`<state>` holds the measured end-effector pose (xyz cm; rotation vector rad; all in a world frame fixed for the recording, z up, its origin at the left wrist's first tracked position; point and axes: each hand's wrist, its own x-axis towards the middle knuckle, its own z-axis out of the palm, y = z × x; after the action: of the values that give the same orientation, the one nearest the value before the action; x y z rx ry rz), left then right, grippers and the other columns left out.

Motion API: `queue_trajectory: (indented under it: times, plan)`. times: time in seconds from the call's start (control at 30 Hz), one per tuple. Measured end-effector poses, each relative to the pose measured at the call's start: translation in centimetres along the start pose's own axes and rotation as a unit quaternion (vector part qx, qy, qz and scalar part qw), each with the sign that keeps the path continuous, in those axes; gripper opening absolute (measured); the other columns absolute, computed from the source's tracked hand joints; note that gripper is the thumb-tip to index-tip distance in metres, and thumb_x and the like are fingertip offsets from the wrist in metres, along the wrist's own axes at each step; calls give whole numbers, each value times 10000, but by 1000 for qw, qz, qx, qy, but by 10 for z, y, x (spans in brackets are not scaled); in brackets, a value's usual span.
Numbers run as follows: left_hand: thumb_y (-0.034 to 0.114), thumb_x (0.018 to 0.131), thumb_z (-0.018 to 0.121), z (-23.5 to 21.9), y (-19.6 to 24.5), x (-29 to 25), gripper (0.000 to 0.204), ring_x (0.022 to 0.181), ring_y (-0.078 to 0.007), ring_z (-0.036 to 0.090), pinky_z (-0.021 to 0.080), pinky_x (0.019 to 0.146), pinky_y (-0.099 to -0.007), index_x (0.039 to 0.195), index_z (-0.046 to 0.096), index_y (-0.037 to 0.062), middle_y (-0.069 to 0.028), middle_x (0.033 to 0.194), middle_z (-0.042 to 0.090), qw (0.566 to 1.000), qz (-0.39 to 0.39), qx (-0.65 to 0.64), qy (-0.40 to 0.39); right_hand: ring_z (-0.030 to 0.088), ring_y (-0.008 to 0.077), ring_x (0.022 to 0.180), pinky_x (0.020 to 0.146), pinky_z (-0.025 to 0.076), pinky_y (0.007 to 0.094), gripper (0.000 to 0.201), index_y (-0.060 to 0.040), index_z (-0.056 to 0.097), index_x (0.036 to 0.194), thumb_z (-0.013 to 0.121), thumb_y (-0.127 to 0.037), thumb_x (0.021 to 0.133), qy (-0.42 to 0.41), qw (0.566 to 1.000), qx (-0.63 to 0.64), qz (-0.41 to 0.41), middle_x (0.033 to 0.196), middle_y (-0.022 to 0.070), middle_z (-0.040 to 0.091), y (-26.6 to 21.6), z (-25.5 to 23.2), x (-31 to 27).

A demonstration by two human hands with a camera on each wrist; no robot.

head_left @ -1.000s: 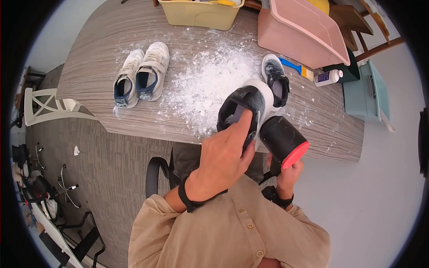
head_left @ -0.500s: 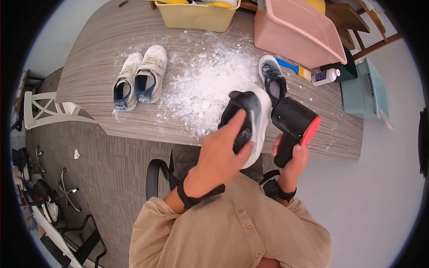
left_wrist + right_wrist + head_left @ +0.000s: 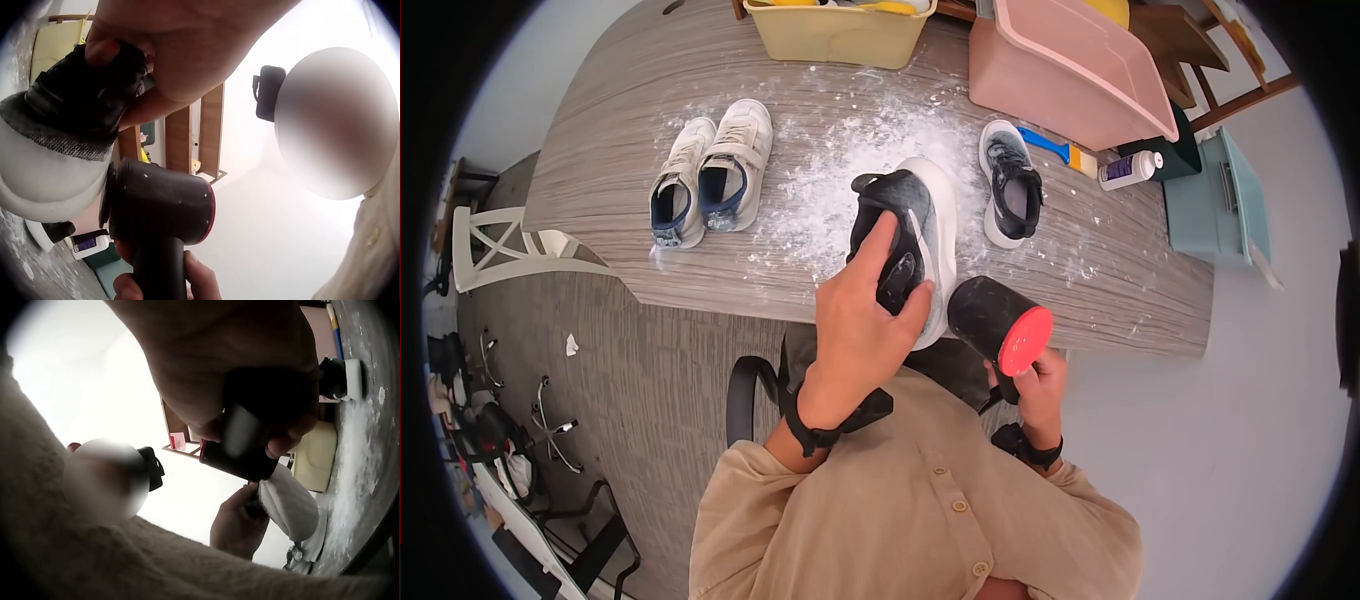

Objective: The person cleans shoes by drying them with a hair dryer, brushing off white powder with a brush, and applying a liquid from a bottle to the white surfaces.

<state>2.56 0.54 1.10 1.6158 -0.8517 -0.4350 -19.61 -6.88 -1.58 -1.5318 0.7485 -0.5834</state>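
Note:
My left hand [image 3: 855, 325] holds a black and grey sneaker [image 3: 943, 240] with a white sole at its opening and heel, index finger over the collar, thumb along the side. The shoe is raised over the table's front edge, toe pointing away. My right hand [image 3: 1043, 390] grips the handle of a black hair-dryer-shaped tool [image 3: 990, 308] with a red round end. In the left wrist view, the front disc of the tool [image 3: 162, 200] is right at the sneaker's white sole [image 3: 59, 181]. The handle runs down between the right hand's fingers [image 3: 203, 278].
White powder [image 3: 820, 215] is scattered on the wood-grain table. A pair of white sneakers [image 3: 735, 165] stands left, the matching black sneaker [image 3: 1010, 190] right. A blue-handled brush [image 3: 1050, 147], white bottle [image 3: 1128, 170], pink bin [image 3: 1060, 90], yellow bin [image 3: 835, 40] and teal box [image 3: 1215, 215] line the back and right.
The held sneaker and left hand have moved left. The tool went up and right, then came back down and left toward the sole, still in the right hand.

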Motion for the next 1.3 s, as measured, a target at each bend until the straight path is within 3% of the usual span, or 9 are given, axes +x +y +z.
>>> queue_trajectory:
  times: [0.13, 0.27, 0.47, 0.57, 0.67, 0.77, 1.03, 1.13, 1.3]
  plan:
    - [15, 710, 709, 0, 3, -4, 616, 889, -168, 632, 492, 778, -275, 1261, 459, -94, -212, 1005, 646, 999, 0, 19, -27, 563, 127, 603, 554, 433, 251, 278, 55, 611, 866, 551, -214, 896, 37, 999, 27, 10, 763, 92, 634, -5, 7, 3]
    - [34, 707, 702, 1, 8, -7, 601, 918, -247, 659, 499, 792, -311, 1256, 478, -65, -221, 998, 648, 998, 17, 34, -46, 560, 141, 603, 569, 437, 260, 271, 62, 607, 889, 534, -198, 906, 40, 998, 37, 6, 781, 108, 629, -10, 8, 11]
    - [44, 709, 703, 6, 2, -9, 606, 908, -238, 659, 499, 780, -305, 1250, 466, -92, -223, 987, 649, 997, 19, 28, -70, 550, 142, 605, 567, 441, 269, 282, 62, 590, 958, 505, -204, 922, 55, 996, 64, -23, 802, 120, 627, -10, 12, 31]
    - [88, 714, 676, 10, 0, -11, 594, 849, -393, 628, 504, 719, -395, 1249, 467, -63, -258, 971, 621, 995, 10, 21, -93, 554, 144, 602, 556, 443, 267, 300, 58, 581, 981, 492, -224, 931, 79, 992, 92, -30, 806, 123, 629, -8, 13, 40]
    - [91, 720, 679, 6, 3, -8, 587, 868, -399, 626, 501, 744, -397, 1241, 467, -76, -266, 968, 623, 996, -1, 13, -90, 561, 148, 597, 548, 446, 265, 324, 54, 579, 977, 491, -255, 934, 78, 989, 125, -19, 804, 127, 630, -10, 9, 42]
    - [64, 705, 718, -1, -1, -3, 632, 905, -217, 645, 487, 792, -288, 1255, 456, -102, -238, 998, 639, 998, -15, 38, -44, 566, 149, 593, 549, 450, 263, 345, 53, 581, 964, 496, -280, 931, 37, 988, 149, -1, 802, 128, 630, -10, -2, 31]
    - [40, 705, 724, 3, -2, 0, 644, 875, -178, 617, 487, 780, -286, 1270, 448, -101, -213, 984, 646, 999, -41, 3, -31, 562, 151, 592, 562, 450, 268, 322, 64, 580, 938, 501, -248, 922, 10, 995, 96, 40, 795, 125, 624, -1, -4, 3]
    - [89, 716, 700, 4, -1, -2, 605, 915, -366, 641, 503, 773, -369, 1248, 465, -78, -281, 1018, 618, 997, -49, -1, -52, 557, 149, 591, 568, 451, 272, 302, 67, 580, 935, 489, -220, 923, 18, 994, 101, 36, 799, 124, 622, 2, -3, 3]
    - [85, 713, 696, 5, -1, -4, 598, 891, -382, 639, 506, 758, -375, 1242, 469, -78, -278, 989, 624, 997, -35, 4, -63, 546, 143, 586, 566, 449, 271, 298, 62, 575, 947, 466, -215, 934, 28, 994, 98, 32, 799, 119, 618, -2, 3, 18]
